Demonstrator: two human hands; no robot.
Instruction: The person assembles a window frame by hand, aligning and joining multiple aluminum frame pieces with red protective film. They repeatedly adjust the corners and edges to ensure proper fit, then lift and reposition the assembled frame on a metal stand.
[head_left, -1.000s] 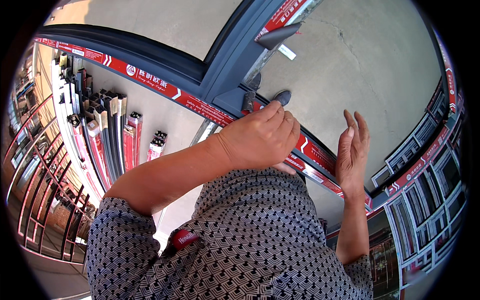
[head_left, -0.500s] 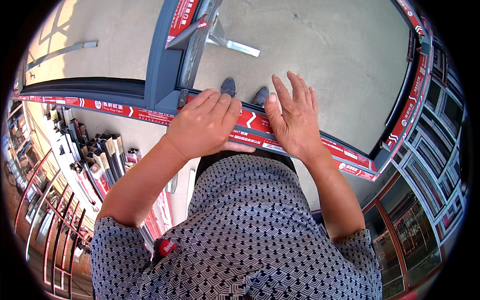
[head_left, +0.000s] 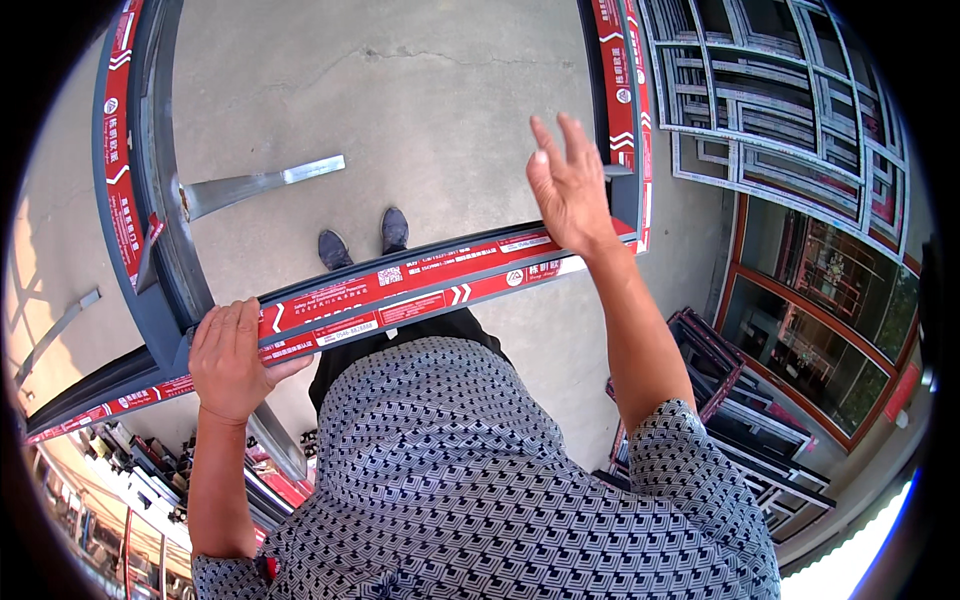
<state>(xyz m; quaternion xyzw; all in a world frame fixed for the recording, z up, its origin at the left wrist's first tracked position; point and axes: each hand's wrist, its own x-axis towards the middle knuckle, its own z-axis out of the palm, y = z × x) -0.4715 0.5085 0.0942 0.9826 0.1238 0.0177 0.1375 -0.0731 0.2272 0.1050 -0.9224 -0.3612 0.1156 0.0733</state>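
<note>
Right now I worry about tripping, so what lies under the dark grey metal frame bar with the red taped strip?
Under the grey metal frame bar show grey concrete floor, two dark shoes and a loose metal strip. The patterned shirt hides the floor nearer the body.

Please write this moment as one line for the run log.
left hand: grips frame bar | right hand: open, fingers spread, at frame corner | grey window frame with red tape: held above concrete floor
</note>
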